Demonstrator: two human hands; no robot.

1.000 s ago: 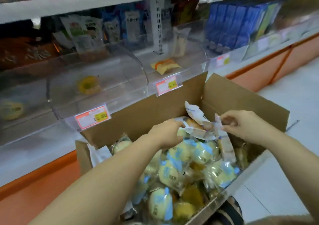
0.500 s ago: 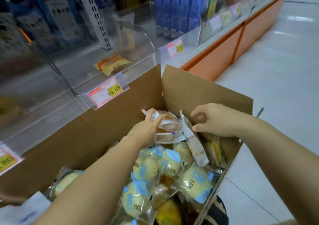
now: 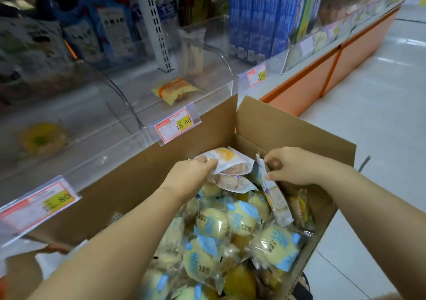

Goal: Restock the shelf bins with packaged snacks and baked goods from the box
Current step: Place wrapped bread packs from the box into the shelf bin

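Cardboard box (image 3: 288, 127), near edge off-frame.

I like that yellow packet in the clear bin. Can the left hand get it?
Probably not right now: the left hand grips a white packet over the box. The yellow packet lies behind the clear bin's front wall; its top looks open.

snack packs (image 3: 232, 226) in box (image 3: 288, 129) before shelf bins (image 3: 189, 53)
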